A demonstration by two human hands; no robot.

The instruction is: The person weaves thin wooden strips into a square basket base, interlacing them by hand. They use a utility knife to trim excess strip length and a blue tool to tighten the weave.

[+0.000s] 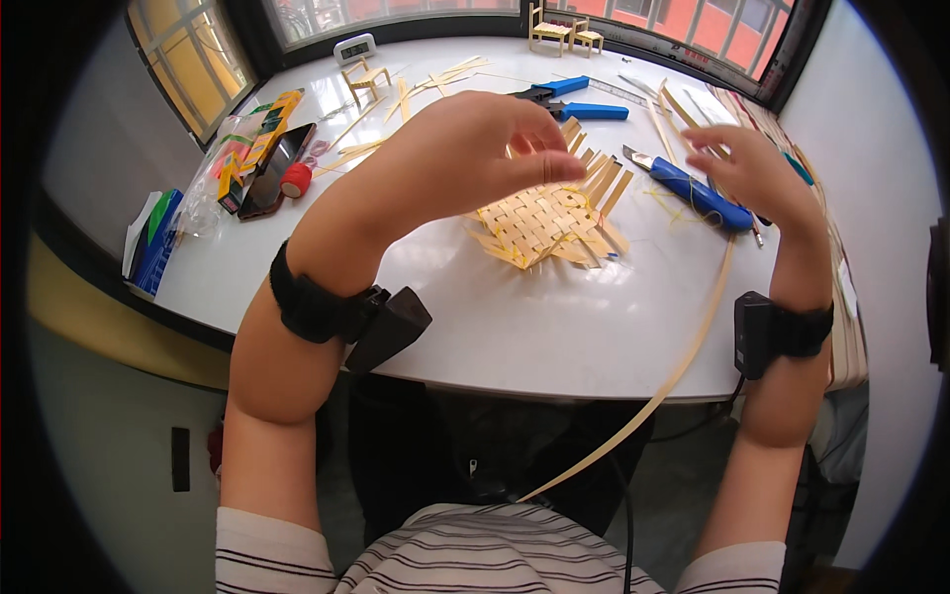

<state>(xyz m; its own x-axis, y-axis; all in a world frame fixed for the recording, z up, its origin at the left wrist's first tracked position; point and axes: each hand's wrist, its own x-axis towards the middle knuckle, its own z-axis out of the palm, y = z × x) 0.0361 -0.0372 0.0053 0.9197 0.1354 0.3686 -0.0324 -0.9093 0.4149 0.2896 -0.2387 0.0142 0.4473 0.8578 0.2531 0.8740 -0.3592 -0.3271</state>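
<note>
A small woven piece of pale bamboo strips (544, 223) lies on the white table, its loose strip ends fanning out to the right. My left hand (485, 148) is over its far left part, fingers bent and thumb stretched out apart from them. Whether the thumb touches the strips cannot be told. At the right, my right hand (757, 173) is raised beside a blue-handled knife (698, 193), with loosely curved, spread fingers and a slight blur. A long bamboo strip (683, 361) runs from my lap up toward the knife's handle. Other curved strips show near the right fingertips.
Blue-handled pliers (594, 112) lie beyond the woven piece. Small bamboo chairs (547, 32) stand at the window; another chair (366, 79) is farther left, near a white digital clock (354, 48). A phone (277, 173), a red roll (296, 180) and yellow boxes (272, 129) sit at the left.
</note>
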